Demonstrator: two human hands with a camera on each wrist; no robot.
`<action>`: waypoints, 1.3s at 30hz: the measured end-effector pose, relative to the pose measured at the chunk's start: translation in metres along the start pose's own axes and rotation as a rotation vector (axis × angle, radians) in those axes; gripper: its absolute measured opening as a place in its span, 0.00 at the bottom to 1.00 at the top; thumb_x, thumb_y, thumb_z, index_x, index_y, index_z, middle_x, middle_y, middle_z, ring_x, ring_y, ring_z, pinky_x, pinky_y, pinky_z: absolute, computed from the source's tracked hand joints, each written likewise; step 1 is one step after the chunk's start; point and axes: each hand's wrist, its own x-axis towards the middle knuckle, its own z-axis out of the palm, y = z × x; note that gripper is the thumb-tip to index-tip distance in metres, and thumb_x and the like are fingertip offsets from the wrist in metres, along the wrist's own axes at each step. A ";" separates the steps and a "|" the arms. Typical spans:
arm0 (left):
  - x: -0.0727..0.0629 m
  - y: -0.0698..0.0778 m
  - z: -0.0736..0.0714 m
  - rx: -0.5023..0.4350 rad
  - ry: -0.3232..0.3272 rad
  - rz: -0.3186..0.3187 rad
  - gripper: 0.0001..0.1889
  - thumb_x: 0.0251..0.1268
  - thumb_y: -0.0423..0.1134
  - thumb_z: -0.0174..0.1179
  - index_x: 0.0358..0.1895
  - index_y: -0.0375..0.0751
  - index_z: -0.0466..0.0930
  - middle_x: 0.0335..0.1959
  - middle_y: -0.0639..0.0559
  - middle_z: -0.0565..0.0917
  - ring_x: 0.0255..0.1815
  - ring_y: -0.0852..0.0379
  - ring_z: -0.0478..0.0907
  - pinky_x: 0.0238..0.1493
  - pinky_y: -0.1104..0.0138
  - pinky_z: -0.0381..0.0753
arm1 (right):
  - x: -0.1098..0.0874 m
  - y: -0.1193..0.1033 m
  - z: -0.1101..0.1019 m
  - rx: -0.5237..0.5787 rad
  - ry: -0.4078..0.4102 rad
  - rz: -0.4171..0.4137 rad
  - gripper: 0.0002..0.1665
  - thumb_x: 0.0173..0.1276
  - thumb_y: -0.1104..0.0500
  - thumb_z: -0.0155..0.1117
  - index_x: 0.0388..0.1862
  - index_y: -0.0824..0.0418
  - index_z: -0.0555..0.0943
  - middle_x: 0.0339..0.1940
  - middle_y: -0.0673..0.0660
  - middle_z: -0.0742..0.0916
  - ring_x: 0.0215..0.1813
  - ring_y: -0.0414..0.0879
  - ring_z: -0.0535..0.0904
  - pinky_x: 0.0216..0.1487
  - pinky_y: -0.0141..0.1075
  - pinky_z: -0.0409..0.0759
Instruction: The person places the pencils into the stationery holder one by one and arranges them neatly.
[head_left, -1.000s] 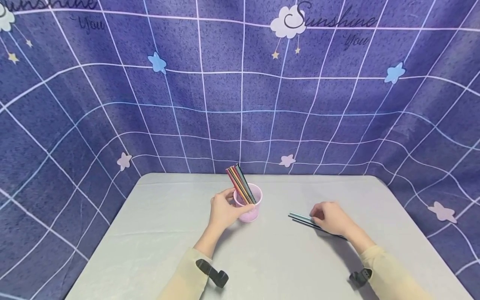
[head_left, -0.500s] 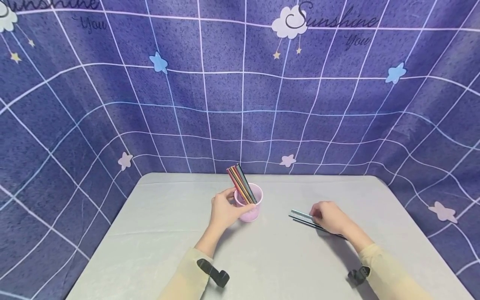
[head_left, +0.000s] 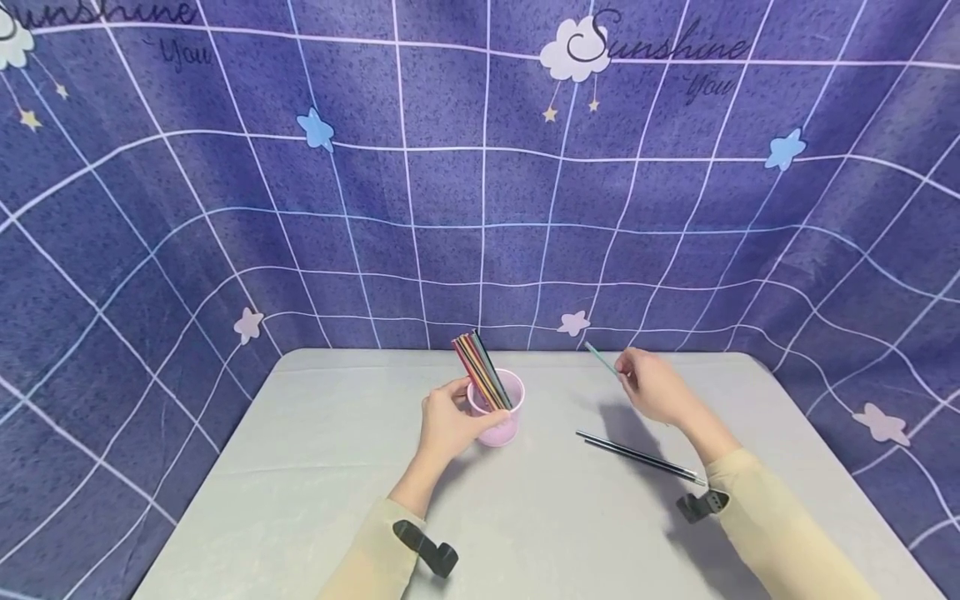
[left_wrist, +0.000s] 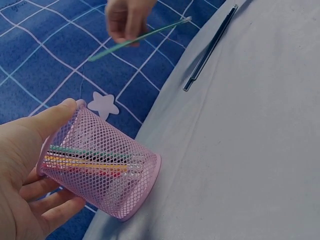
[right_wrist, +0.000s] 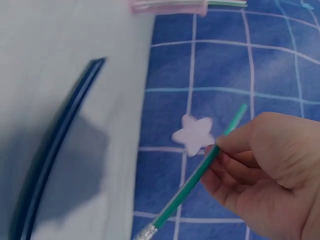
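My left hand (head_left: 448, 425) grips a pink mesh pen holder (left_wrist: 102, 160) by its rim, thumb on the near side and fingers around the far side. Several thin pencils (head_left: 480, 371), red, yellow, green and dark, lean leftward inside it. To the right, my right hand (head_left: 654, 387) pinches a slim green pencil (right_wrist: 185, 192) between thumb and fingers, raised above the table. In the right wrist view its silver end points down and to the left. Below that hand, two dark pencils (head_left: 641, 460) lie side by side on the table.
A pale cloth covers the table (head_left: 525, 533). Behind it and at both sides hangs a blue-purple grid curtain (head_left: 450, 183) with stars and clouds. Each wrist wears a black camera mount, one on the left (head_left: 426, 546) and one on the right (head_left: 702, 505).
My right hand has lifted the green pencil off the table, away from the two dark ones, and moved up and back with it. The left hand and pen holder have stayed in place.
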 end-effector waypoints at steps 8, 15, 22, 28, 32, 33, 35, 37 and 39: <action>0.000 -0.001 0.001 0.005 0.000 0.000 0.36 0.38 0.47 0.89 0.54 0.35 0.89 0.47 0.41 0.94 0.44 0.45 0.94 0.43 0.57 0.93 | 0.034 -0.043 -0.003 0.149 0.105 0.050 0.03 0.74 0.69 0.63 0.44 0.67 0.81 0.34 0.59 0.89 0.34 0.47 0.85 0.40 0.43 0.88; 0.001 -0.001 0.001 0.011 0.004 -0.004 0.34 0.38 0.47 0.89 0.53 0.37 0.90 0.46 0.43 0.94 0.44 0.46 0.94 0.42 0.61 0.93 | 0.058 -0.082 -0.001 0.342 0.211 0.056 0.05 0.76 0.67 0.65 0.47 0.67 0.80 0.40 0.62 0.89 0.43 0.54 0.89 0.50 0.48 0.92; 0.002 -0.001 0.000 0.024 0.006 0.005 0.36 0.38 0.50 0.90 0.54 0.38 0.90 0.46 0.43 0.94 0.44 0.46 0.94 0.41 0.61 0.92 | 0.071 -0.110 0.013 0.547 0.263 0.043 0.06 0.75 0.69 0.65 0.47 0.68 0.79 0.39 0.62 0.89 0.44 0.51 0.87 0.54 0.44 0.92; 0.003 -0.002 0.000 0.008 0.003 0.022 0.36 0.38 0.50 0.90 0.53 0.36 0.90 0.46 0.42 0.94 0.44 0.44 0.94 0.43 0.57 0.94 | 0.075 -0.124 0.032 0.610 0.228 -0.042 0.06 0.74 0.70 0.65 0.46 0.68 0.78 0.37 0.62 0.89 0.42 0.51 0.88 0.49 0.39 0.92; 0.003 -0.002 0.000 -0.004 -0.002 0.019 0.36 0.38 0.50 0.90 0.54 0.36 0.89 0.46 0.42 0.94 0.45 0.44 0.94 0.45 0.54 0.93 | 0.075 -0.127 0.046 0.589 0.159 -0.050 0.05 0.75 0.69 0.66 0.45 0.66 0.78 0.38 0.61 0.89 0.42 0.52 0.89 0.48 0.35 0.92; 0.003 -0.002 0.000 -0.007 -0.004 0.015 0.36 0.38 0.50 0.90 0.54 0.36 0.89 0.47 0.42 0.94 0.45 0.44 0.94 0.46 0.54 0.93 | 0.075 -0.127 0.050 0.576 0.134 -0.042 0.05 0.74 0.69 0.66 0.45 0.66 0.79 0.38 0.60 0.89 0.42 0.51 0.89 0.48 0.35 0.92; 0.003 -0.002 0.000 -0.002 -0.003 0.022 0.36 0.38 0.50 0.90 0.54 0.36 0.89 0.46 0.42 0.94 0.44 0.44 0.94 0.45 0.55 0.94 | 0.075 -0.127 0.057 0.534 0.088 -0.034 0.05 0.74 0.68 0.66 0.45 0.64 0.79 0.39 0.59 0.90 0.43 0.50 0.90 0.48 0.33 0.91; 0.003 -0.003 0.000 0.007 -0.001 0.028 0.36 0.39 0.50 0.89 0.54 0.36 0.90 0.46 0.42 0.94 0.44 0.44 0.94 0.43 0.57 0.93 | 0.074 -0.127 0.063 0.483 0.054 -0.036 0.05 0.74 0.67 0.66 0.45 0.63 0.80 0.39 0.58 0.90 0.44 0.49 0.90 0.47 0.31 0.91; 0.003 -0.004 -0.001 0.014 0.001 0.036 0.35 0.39 0.49 0.89 0.54 0.36 0.90 0.45 0.42 0.94 0.43 0.45 0.94 0.41 0.60 0.93 | 0.075 -0.127 0.069 0.451 0.032 -0.043 0.05 0.73 0.67 0.66 0.45 0.63 0.80 0.38 0.57 0.90 0.43 0.48 0.89 0.46 0.31 0.91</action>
